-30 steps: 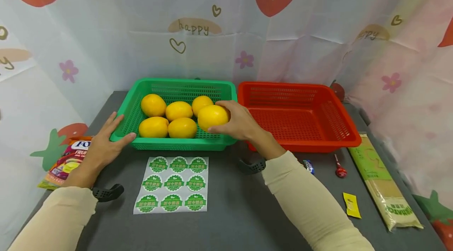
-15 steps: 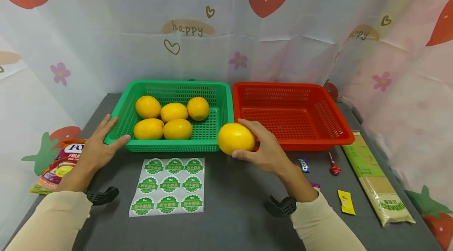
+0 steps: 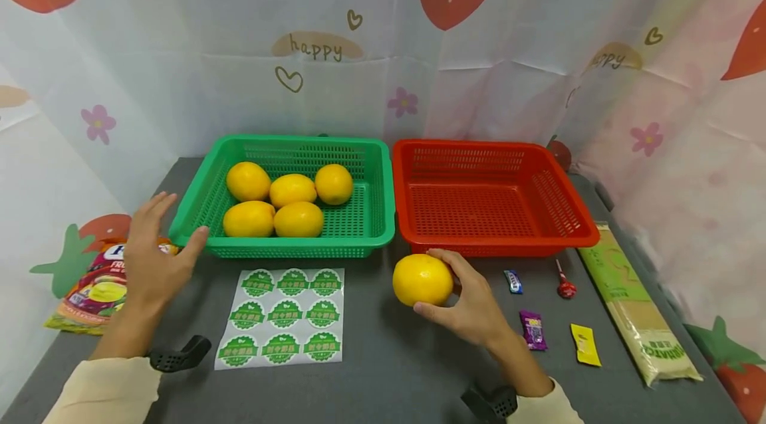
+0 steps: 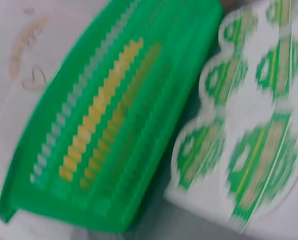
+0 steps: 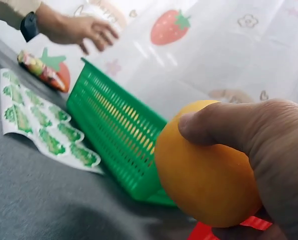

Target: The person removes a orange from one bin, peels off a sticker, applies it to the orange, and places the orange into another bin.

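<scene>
A lemon is gripped in the right hand above the grey table.
It is held just in front of the red basket, right of the sticker sheet. The left hand is spread loose, holding nothing, beside the green basket of five lemons.

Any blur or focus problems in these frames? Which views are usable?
Head view: sharp, evenly lit, soft shadow under the orange in the right hand. Left wrist view: heavy motion blur smearing the green basket and sticker sheet. Right wrist view: orange and thumb up close, slightly soft; left hand farther back, slightly blurred.
</scene>
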{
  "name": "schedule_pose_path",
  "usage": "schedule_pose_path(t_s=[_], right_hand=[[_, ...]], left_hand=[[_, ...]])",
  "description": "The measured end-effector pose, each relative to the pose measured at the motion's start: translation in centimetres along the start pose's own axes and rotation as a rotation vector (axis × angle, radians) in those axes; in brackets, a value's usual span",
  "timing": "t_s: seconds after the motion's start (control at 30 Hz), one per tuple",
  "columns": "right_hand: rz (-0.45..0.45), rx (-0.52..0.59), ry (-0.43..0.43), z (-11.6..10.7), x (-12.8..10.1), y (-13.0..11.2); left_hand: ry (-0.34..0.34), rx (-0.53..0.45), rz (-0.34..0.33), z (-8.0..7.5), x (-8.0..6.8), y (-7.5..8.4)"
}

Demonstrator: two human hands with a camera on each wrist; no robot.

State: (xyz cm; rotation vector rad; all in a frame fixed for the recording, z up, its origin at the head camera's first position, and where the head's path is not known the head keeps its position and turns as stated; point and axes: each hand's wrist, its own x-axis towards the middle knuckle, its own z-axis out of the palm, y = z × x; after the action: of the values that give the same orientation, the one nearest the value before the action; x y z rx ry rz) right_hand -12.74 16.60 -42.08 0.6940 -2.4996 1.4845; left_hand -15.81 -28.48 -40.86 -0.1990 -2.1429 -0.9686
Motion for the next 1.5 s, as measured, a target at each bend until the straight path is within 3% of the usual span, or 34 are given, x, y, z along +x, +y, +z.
schedule_pose_path(t_s=[0.13, 0.23, 0.3, 0.37, 0.53, 0.73, 0.83, 1.03, 1.13, 1.27, 1.4, 1.5], right_hand=[[0.026, -0.006, 0.005, 0.4, -0.8, 1.2], [0.037, -0.002, 0.012, 0.7, -1.4, 2.2], [0.041, 0.007, 0.013, 0.9, -1.8, 2.9], [0.045, 0.018, 0.008, 1.1, -2.0, 3.5], [0.068, 0.047, -0.022, 1.3, -2.5, 4.9], [0.050, 0.071, -0.024, 1.3, -2.5, 5.4], [0.037, 0.075, -0.022, 1.5, -2.4, 5.6], [0.024, 0.088, -0.030, 2.1, -2.6, 5.7], [0.019, 0.096, -0.037, 2.3, -2.6, 5.6], [0.022, 0.104, -0.035, 2.2, -2.5, 5.7], [0.015, 0.101, -0.033, 2.2, -2.4, 5.9], [0.000, 0.096, -0.031, 2.2, -2.2, 5.9]], left_hand=[[0.193, -0.132, 0.155, 1.0, -1.1, 3.4], [0.239, -0.248, 0.223, 1.8, -1.7, 6.8], [0.228, -0.311, 0.258, 2.5, -2.2, 8.3], [0.169, -0.341, 0.276, 3.5, -2.9, 8.8], [-0.069, -0.311, 0.272, 7.2, -5.2, 7.8], [-0.322, -0.216, 0.110, 11.1, -6.9, 7.4], [-0.411, -0.168, 0.014, 12.3, -7.0, 7.0], [-0.509, -0.019, -0.050, 13.5, -8.0, 6.0], [-0.514, 0.025, -0.049, 13.5, -8.7, 5.7], [-0.473, 0.003, -0.070, 13.6, -9.0, 5.4], [-0.348, -0.067, -0.080, 13.6, -8.9, 5.1], [-0.219, -0.109, 0.009, 13.5, -8.8, 4.8]])
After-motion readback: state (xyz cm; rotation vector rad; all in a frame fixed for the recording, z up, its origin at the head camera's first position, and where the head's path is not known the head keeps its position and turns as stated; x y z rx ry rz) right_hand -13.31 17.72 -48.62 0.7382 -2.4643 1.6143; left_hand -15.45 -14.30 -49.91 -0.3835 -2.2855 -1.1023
